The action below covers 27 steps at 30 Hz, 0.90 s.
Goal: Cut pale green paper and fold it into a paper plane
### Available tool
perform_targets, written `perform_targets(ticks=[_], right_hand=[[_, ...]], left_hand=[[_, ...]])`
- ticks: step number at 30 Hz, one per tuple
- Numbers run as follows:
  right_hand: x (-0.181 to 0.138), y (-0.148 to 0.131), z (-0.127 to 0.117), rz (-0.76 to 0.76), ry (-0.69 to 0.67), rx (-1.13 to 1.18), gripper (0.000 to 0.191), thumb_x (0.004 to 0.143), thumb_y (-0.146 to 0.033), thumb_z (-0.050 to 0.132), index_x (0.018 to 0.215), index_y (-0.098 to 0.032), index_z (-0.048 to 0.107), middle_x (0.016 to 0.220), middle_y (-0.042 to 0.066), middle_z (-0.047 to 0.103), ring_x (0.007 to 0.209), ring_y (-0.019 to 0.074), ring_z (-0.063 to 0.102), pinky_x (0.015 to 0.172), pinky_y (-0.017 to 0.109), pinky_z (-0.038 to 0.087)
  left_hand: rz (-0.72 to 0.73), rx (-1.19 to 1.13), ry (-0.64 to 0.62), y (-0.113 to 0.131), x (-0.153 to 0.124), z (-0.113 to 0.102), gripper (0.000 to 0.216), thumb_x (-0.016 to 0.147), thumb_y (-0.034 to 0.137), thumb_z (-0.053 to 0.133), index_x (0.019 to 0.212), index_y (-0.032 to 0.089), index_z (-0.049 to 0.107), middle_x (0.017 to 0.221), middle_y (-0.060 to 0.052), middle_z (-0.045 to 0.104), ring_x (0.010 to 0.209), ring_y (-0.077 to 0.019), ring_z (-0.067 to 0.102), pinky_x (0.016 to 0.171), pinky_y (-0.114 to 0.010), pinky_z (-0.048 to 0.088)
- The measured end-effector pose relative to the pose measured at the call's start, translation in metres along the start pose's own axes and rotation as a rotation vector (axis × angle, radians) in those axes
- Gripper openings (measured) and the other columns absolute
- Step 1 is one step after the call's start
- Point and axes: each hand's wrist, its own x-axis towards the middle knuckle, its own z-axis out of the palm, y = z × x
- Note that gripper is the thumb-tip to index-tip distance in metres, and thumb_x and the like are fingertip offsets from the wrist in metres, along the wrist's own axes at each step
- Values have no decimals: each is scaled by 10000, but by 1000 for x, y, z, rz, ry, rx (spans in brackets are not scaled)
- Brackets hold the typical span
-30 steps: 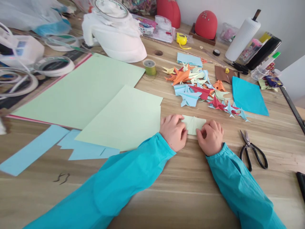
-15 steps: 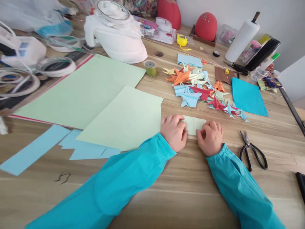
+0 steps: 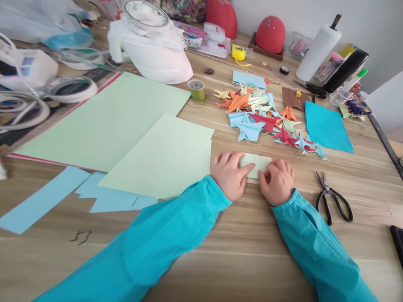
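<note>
Both hands were down on the worktop point(image 3: 252, 251), near its middle, on a small folded piece of pale green paper point(image 3: 260, 161). The left hand point(image 3: 229, 175) lay palm-down and open, knuckles low. Its index finger stretched rightward across the paper's near edge and pressed it flat. The right hand point(image 3: 277, 183) sat at the paper's right end with the fingers curled into a loose fist and the fingertips touching the paper. Whether it pinched the edge or only pressed, I could not tell. The two hands were close, almost meeting over the paper.

Both forearms, in teal sleeves point(image 3: 176, 239), ran in from the near edge, one slanting from the near left and the other from the near right, with the wrists low on the wood. Just left of the left hand lay a large pale green sheet point(image 3: 163, 159). Right of the right hand, a little apart, lay black scissors point(image 3: 335, 201), blades pointing away. Farther off sat a heap of folded paper shapes point(image 3: 261, 117) in orange, blue and red, with a teal sheet point(image 3: 327, 126) to its right.
</note>
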Motion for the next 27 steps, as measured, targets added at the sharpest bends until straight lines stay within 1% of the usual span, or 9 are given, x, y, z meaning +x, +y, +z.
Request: perform_targets(ticks=[4,6,9,11,13,16,19,23,27], right_hand=[[0,1,1,-2,7,-6,227,772,-309,590,595,-200,500,844,43,562,846,216,475,769,346,339],[0,0,1,-7,17,-14,195,775,-311,588,629,-200,520,839,48,564,841,220,474,767,347,341],[0,-1,-1,-50,30,-29,103,799,-297,566,797,-199,597,862,54,572,846,226,474,773,352,343],[-1,-2,-2,-98,33,-26,111,823,-278,544,873,-217,623,890,51,578,859,223,477,799,356,340],[-1,-2,-2,-126,36,-11,111,837,-265,533,856,-229,637,903,48,580,870,217,482,823,359,337],[-1,-2,-2,-128,45,8,112,838,-256,538,816,-217,641,905,54,587,872,217,488,819,358,345],[-1,-2,-1,-163,48,44,131,847,-229,522,823,-215,650,937,58,602,881,213,500,835,364,350],[-1,-1,-1,-225,47,118,129,834,-236,537,838,-206,662,983,69,616,891,211,517,852,372,363],[-2,-3,-4,-304,82,128,159,818,-180,520,834,-214,674,983,57,636,918,201,539,938,404,334]], left_hand=[[9,9,5,-1,0,-1,362,748,221,554,1080,304,675,1135,-107,572,1005,-309,480,806,-475,347],[15,15,9,-1,1,-1,360,752,225,553,1080,308,675,1133,-105,575,1000,-308,479,812,-478,345],[26,25,8,-1,1,-2,359,753,228,555,1081,306,674,1135,-105,575,1002,-307,473,830,-485,338],[28,29,4,-1,1,-2,356,751,229,558,1078,307,675,1135,-105,574,1010,-309,468,844,-492,331],[24,28,5,-1,1,-2,349,756,234,556,1072,315,677,1132,-102,575,1013,-309,466,853,-497,325],[14,23,6,-1,1,-2,339,766,242,550,1069,327,678,1131,-96,575,1014,-305,468,862,-499,320],[7,19,-2,-2,1,-2,345,761,245,559,1073,334,674,1139,-93,571,1017,-305,468,871,-505,311],[5,11,-13,-2,1,-2,352,755,246,566,1079,335,671,1145,-93,566,1021,-307,464,876,-514,304],[8,19,-11,-2,2,-1,349,761,248,557,1079,338,669,1147,-95,566,1019,-312,464,870,-522,308]])
